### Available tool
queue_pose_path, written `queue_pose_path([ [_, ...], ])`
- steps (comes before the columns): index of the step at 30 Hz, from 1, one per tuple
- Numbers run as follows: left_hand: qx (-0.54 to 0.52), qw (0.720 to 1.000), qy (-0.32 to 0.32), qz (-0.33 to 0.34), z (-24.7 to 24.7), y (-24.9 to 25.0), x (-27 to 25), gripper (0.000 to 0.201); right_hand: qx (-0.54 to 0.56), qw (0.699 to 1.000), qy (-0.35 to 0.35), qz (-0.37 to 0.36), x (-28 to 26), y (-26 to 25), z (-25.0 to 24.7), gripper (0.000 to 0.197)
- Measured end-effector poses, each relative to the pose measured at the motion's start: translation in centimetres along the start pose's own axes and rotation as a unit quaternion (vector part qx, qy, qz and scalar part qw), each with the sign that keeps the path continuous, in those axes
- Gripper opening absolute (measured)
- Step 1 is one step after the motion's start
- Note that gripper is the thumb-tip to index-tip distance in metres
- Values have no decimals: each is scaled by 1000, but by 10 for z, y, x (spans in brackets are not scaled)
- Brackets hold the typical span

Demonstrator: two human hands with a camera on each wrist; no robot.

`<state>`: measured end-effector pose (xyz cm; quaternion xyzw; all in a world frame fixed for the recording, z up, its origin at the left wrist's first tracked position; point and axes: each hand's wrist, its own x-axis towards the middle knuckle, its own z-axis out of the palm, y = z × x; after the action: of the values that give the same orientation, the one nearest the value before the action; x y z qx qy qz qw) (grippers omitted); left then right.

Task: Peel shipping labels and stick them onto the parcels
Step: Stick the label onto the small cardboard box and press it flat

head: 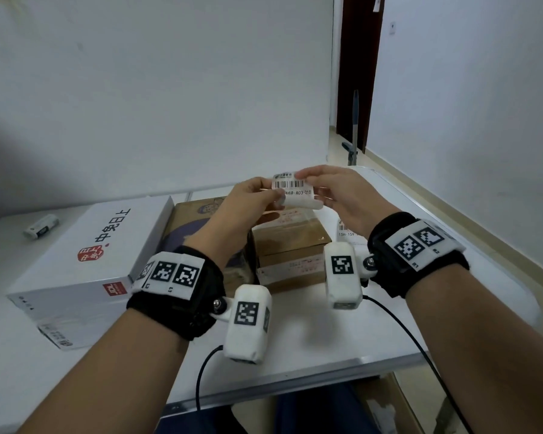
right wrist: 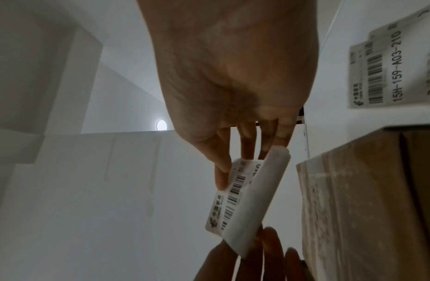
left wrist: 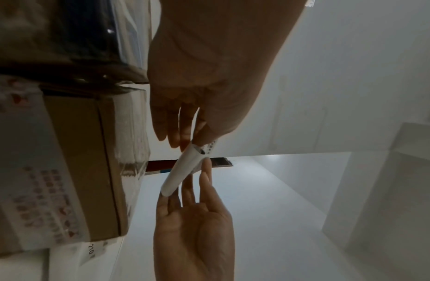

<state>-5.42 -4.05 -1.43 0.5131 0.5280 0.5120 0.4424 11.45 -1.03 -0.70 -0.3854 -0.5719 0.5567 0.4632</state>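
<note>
Two bare hands are in view, the left hand (head: 245,198) and the right hand (head: 342,195). There are two white barcode shipping labels: one held label (head: 290,186) and one lying label (right wrist: 387,66). There are three parcels: one white printed carton (head: 85,258), one brown taped cardboard box (head: 290,245) and one brown patterned cardboard box (head: 188,220). One small white packet (head: 41,227) lies apart.

Matt paper label (head: 292,184) — brown cardboard parcel (head: 290,245) under glossy tape.

Directly beneath the fingers (head: 273,195), the way down is blocked by stacked brown parcels (head: 290,245). Left of the fingers, a white box (head: 91,249) is found on the table (head: 311,339). Below and right of the fingers, loose labels (head: 347,228) are seen; open tabletop is left nearer the wrists.
</note>
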Motion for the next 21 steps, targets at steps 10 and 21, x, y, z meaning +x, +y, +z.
queue_pose_path([
  [10, 404, 871, 8, 281, 0, 7, -8, 44, -78, 996, 28, -25, 4, 16, -11, 23],
  [21, 557, 755, -23, 346, 1, -3, -9, 24, -4, 999, 23, -39, 7, 19, -11, 18],
])
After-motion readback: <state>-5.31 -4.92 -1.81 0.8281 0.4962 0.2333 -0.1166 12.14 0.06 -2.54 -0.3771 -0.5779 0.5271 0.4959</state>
